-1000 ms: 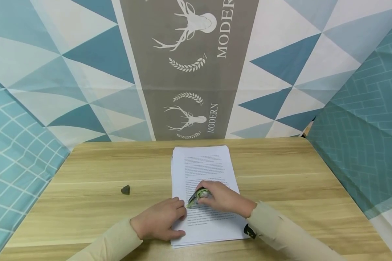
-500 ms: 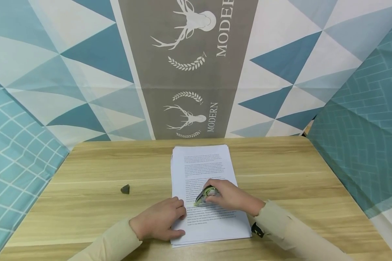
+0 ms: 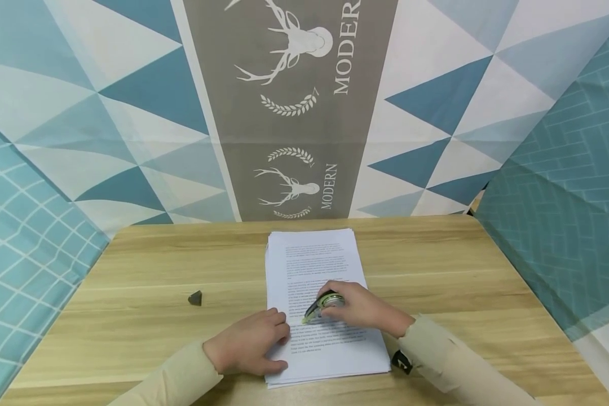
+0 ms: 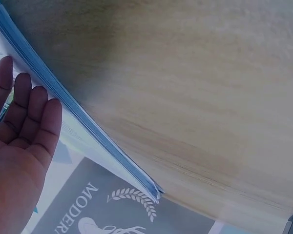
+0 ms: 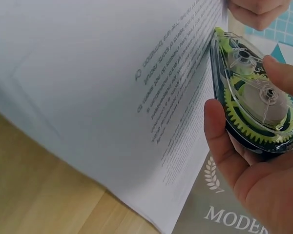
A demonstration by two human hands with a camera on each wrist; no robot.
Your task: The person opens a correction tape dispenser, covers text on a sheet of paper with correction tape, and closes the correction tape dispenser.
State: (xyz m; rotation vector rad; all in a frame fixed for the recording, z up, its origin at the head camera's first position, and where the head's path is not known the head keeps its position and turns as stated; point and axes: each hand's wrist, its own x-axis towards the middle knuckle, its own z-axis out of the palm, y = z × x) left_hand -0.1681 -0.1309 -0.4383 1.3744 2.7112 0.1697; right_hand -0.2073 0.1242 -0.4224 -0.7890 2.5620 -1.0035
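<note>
A stack of printed paper (image 3: 309,369) lies on the wooden table in front of me. My right hand (image 3: 357,304) grips a correction tape dispenser (image 3: 327,300), thumb on one side and fingers on the other. In the right wrist view, the dispenser (image 5: 259,92) has a see-through shell with lime-green gears inside. Its narrow green tip (image 5: 219,33) points left and meets the printed text on the top sheet. My left hand (image 3: 251,341) rests along the stack's left edge, its fingers relaxed and slightly bent. The left wrist view shows this hand (image 4: 19,141) holding nothing.
A small dark grey wedge-shaped piece (image 3: 195,298) sits on the table (image 3: 147,321) left of the paper. Behind the table hangs a patterned cloth (image 3: 294,124) with deer heads. A black thing (image 3: 402,361) shows beneath the right sleeve.
My right hand has slid a little to the right with the correction tape dispenser, along a line of text, mostly in the first half second. The left hand stays in place.
</note>
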